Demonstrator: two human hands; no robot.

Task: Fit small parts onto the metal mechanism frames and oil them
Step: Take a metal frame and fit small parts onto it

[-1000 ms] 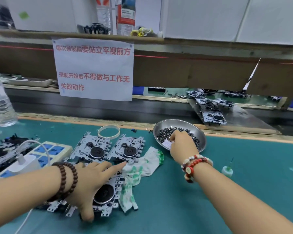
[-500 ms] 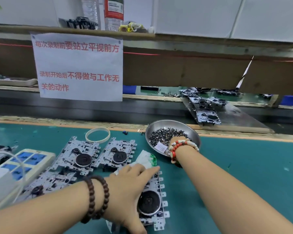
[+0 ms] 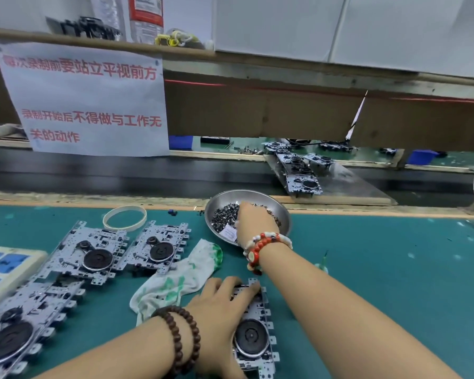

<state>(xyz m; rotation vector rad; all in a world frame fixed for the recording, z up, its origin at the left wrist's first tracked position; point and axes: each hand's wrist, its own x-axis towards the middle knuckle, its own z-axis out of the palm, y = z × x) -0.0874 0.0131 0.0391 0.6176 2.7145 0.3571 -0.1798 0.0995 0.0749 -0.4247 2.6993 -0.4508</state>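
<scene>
right hand reaches into the metal bowl of small parts; fingers point down into the heap, tips hidden, so cannot tell whether it grips a part or is only sifting. left hand lies flat, fingers straight, pressing on the near mechanism frame, which sits on the green worktop directly under and just right of that hand. stained cloth lies just left of the left hand, touching or nearly touching the frame's far corner. three more frames lie further left of it, well apart from the bowl.

risks, as judgement: parts are tiny and loose, so the right hand may lift several at once or drop one on the worktop on the way back over the frame. the paper slip in the bowl, just left of the right wrist, could be dragged out. if the left hand eases its press, the frame may skate on the mat during fitting. the small oil bottle, right of the right forearm, could be knocked by that arm.

versus half a second ago: the left hand and frame keep the same pose; the right hand has gone deeper into the bowl, its fingers now over the heap rather than at the near rim. the view has shifted right.
</scene>
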